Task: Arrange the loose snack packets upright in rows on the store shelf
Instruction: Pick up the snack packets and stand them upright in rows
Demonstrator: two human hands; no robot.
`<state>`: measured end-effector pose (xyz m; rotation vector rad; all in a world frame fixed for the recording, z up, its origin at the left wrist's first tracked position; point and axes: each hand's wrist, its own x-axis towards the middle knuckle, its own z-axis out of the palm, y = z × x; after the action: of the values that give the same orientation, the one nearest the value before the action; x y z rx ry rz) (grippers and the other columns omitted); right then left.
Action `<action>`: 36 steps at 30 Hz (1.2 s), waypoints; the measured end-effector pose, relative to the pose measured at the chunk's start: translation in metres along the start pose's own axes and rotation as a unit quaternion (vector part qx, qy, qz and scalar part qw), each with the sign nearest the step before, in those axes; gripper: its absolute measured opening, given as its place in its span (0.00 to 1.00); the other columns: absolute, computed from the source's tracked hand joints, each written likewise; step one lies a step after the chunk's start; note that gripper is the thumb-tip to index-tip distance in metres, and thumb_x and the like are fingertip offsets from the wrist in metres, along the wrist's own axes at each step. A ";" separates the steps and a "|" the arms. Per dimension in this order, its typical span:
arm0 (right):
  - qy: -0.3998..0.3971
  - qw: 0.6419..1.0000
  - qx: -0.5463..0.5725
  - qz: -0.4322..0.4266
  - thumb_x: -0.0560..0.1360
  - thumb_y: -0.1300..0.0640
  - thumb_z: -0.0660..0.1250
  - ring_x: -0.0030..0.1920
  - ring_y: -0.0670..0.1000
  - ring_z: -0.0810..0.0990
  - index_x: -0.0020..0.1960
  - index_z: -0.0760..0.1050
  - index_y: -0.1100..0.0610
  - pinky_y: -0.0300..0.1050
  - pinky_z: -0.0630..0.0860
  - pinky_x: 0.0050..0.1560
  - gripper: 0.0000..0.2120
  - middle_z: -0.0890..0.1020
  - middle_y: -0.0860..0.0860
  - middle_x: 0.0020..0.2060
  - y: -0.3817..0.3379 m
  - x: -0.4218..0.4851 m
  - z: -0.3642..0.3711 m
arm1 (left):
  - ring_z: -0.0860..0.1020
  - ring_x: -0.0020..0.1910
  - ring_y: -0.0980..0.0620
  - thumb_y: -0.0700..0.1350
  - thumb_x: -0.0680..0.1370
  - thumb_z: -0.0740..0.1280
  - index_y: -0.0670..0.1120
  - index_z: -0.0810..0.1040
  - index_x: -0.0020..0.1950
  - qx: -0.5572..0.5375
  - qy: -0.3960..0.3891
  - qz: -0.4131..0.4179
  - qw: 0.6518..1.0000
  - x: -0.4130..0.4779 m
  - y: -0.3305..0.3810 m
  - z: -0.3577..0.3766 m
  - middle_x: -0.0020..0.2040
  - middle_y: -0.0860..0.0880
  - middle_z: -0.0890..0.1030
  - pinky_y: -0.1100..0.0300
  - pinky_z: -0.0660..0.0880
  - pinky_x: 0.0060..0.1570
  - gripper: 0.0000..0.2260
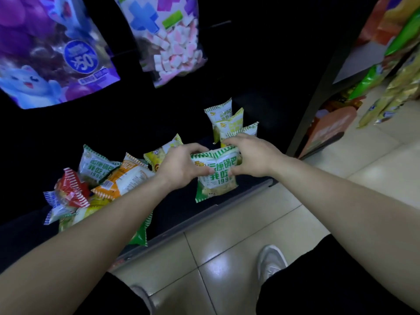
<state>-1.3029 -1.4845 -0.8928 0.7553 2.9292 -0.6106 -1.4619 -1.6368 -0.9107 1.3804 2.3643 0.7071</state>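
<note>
At frame centre, both the left hand point(181, 165) and right hand point(252, 155) grip one green packet point(216, 180) at the shelf point(181, 210) front; three packets point(229, 123) stand behind, a pile point(122, 178) lies lower left, two bags point(168, 37) hang above

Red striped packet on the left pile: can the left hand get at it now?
Probably not yet: the left hand grips the green packet with the right hand. The red striped packet lies uncovered atop the pile.

A shop aisle: dark shelves point(238, 196) stocked with snack packets point(109, 176), hanging candy bags point(172, 42), more packaged goods point(400, 64) beside a tiled floor point(227, 223).
</note>
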 end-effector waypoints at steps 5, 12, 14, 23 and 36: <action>-0.041 0.991 -0.036 0.122 0.72 0.38 0.71 0.66 0.58 0.73 0.80 0.53 0.52 0.54 0.75 0.59 0.44 0.65 0.54 0.70 0.066 -0.009 0.006 | 0.76 0.34 0.65 0.53 0.68 0.79 0.51 0.77 0.62 -0.079 0.004 -0.081 0.994 0.036 0.007 0.046 0.41 0.59 0.78 0.73 0.67 0.26 0.25; -0.112 0.973 -0.021 0.203 0.73 0.37 0.70 0.72 0.58 0.68 0.78 0.56 0.54 0.57 0.74 0.63 0.43 0.69 0.56 0.69 0.141 -0.029 0.020 | 0.74 0.51 0.58 0.50 0.69 0.79 0.47 0.77 0.65 -0.162 -0.001 -0.112 0.980 0.099 0.026 0.131 0.59 0.54 0.74 0.65 0.72 0.46 0.27; -0.128 0.969 -0.007 0.211 0.74 0.37 0.69 0.73 0.58 0.66 0.77 0.58 0.55 0.56 0.72 0.65 0.41 0.69 0.56 0.70 0.150 -0.031 0.025 | 0.73 0.51 0.57 0.50 0.70 0.78 0.47 0.76 0.66 -0.169 -0.001 -0.124 0.978 0.116 0.033 0.150 0.63 0.50 0.75 0.65 0.71 0.46 0.26; -0.152 0.969 -0.015 0.197 0.75 0.38 0.67 0.66 0.59 0.73 0.76 0.60 0.55 0.54 0.74 0.62 0.37 0.66 0.55 0.70 0.146 -0.020 0.038 | 0.78 0.54 0.49 0.50 0.73 0.76 0.49 0.75 0.70 -0.132 -0.002 -0.115 0.985 0.149 0.033 0.199 0.64 0.46 0.78 0.60 0.75 0.50 0.26; -0.140 0.971 -0.019 0.191 0.74 0.39 0.68 0.61 0.56 0.75 0.73 0.65 0.52 0.53 0.75 0.59 0.33 0.69 0.53 0.64 0.110 -0.012 0.015 | 0.67 0.71 0.46 0.63 0.71 0.73 0.51 0.61 0.77 0.093 -0.067 -0.028 0.993 0.122 0.026 0.128 0.75 0.47 0.65 0.49 0.74 0.60 0.40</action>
<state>-1.2411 -1.4075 -0.9448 1.0917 2.4418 -0.5660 -1.4388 -1.4867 -1.0052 1.3799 2.4013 0.3738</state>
